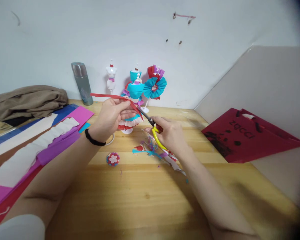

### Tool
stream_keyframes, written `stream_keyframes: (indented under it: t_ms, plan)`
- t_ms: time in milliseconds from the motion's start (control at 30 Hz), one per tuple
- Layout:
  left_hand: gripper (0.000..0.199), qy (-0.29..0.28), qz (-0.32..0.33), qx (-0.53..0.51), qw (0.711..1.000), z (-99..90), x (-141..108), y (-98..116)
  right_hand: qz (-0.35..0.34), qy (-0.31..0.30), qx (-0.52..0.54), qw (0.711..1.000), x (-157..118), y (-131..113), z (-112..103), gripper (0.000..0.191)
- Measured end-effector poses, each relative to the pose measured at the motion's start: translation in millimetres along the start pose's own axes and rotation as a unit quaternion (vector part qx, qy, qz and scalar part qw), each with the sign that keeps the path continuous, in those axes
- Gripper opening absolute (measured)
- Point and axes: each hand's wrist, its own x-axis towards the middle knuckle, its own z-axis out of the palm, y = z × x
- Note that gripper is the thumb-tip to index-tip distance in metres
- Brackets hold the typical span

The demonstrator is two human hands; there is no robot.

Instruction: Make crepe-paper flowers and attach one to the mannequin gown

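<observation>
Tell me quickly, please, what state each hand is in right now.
Left hand: closed, its grip pinching the red strip.
Right hand: closed, holding the yellow-handled scissors, blades at the strip.

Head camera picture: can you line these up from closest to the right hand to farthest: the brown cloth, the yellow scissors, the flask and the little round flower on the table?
1. Yellow scissors: held in the right hand.
2. Little round flower: on the table, left of that hand.
3. Flask: farther left, at the back.
4. Brown cloth: farthest left, past the flask.

Flask [82, 84] (silver-capped), red bag [248, 137].
</observation>
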Motion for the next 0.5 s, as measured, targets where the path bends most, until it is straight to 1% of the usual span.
stream_keyframes:
  t_ms: [133, 233, 333, 400, 500]
  plan:
    - [0.014, -0.010, -0.003, -0.003, 1.000, -0.3, -0.4, -0.4, 0.003, 0.000, -0.033, 0.999, 0.1, 2.9, 3.7, 0.045]
    - [0.014, -0.024, -0.008, -0.010, 1.000, 0.7, -0.8, 0.9, 0.016, -0.008, -0.029, 0.999, 0.2, 2.8, 4.1, 0.045]
    - [0.012, -0.008, -0.007, -0.002, 1.000, 3.5, -0.8, 3.4, 0.027, -0.026, -0.007, 0.999, 0.8, -0.3, 0.4, 0.044]
    - [0.016, 0.011, -0.008, 0.003, 1.000, 5.6, -0.8, 5.1, 0.030, -0.044, 0.006, 0.999, 1.7, -3.3, -3.2, 0.043]
    - [0.016, 0.022, -0.008, 0.001, 1.000, 7.5, -0.7, 6.3, 0.030, -0.059, 0.023, 0.998, 3.1, -6.8, -7.3, 0.042]
